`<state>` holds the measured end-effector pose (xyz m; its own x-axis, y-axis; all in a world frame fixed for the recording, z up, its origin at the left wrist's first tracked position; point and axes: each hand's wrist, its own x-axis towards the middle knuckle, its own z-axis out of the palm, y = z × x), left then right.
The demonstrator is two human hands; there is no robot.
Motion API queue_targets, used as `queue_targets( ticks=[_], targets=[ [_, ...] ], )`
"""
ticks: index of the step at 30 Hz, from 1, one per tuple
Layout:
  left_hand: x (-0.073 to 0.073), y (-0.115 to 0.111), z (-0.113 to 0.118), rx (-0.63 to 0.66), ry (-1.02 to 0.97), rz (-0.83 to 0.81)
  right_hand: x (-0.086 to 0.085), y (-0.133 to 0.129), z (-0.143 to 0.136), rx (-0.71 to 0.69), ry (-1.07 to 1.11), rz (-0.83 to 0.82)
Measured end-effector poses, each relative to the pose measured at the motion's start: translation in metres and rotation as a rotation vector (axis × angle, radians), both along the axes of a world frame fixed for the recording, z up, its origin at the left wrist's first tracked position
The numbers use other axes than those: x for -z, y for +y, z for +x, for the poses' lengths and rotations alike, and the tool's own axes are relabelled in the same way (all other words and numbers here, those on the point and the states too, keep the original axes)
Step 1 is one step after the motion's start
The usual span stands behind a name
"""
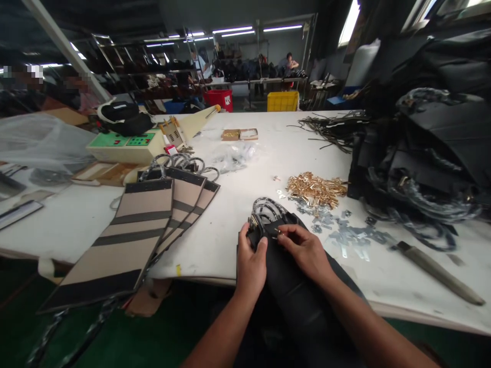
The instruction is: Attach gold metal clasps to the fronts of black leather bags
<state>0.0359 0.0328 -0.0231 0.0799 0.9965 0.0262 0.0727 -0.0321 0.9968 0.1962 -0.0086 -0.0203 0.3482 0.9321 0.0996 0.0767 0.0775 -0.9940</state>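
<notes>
A black bag (293, 291) lies over the table's front edge, with its plastic-wrapped handles (269, 205) at the top. My left hand (251, 266) is closed on the upper edge of the bag, thumb toward me, beside a gold metal fitting (253, 222). Just right of it, my right hand (309, 251) pinches a small gold metal piece between thumb and index finger, close to the bag's surface. Whether that piece touches the bag is too small to tell. Beyond the right hand lies a heap of gold metal pieces (316, 188), with thin silver plates (351, 234) scattered around.
Striped beige and black bag panels (134, 230) are stacked at left, overhanging the front edge. Behind them stands a pale green machine (126, 145). Black bags (429, 148) pile up at right, near a long worn tool (439, 272). Black strips (333, 128) and a small carton (240, 134) lie farther back.
</notes>
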Motion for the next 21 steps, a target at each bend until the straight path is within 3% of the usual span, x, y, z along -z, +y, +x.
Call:
queue_targets(
  ticks=[6, 15, 21],
  targets=[
    [-0.006, 0.005, -0.019, 0.162, 0.19, -0.037, 0.01, 0.002, -0.002, 0.033, -0.04, 0.002],
    [-0.016, 0.009, 0.001, 0.066, 0.356, 0.052, 0.011, 0.0, -0.003, 0.046, -0.127, 0.06],
    [-0.006, 0.001, 0.008, -0.054, 0.152, 0.042, 0.012, -0.002, -0.002, 0.038, -0.082, 0.071]
  ],
)
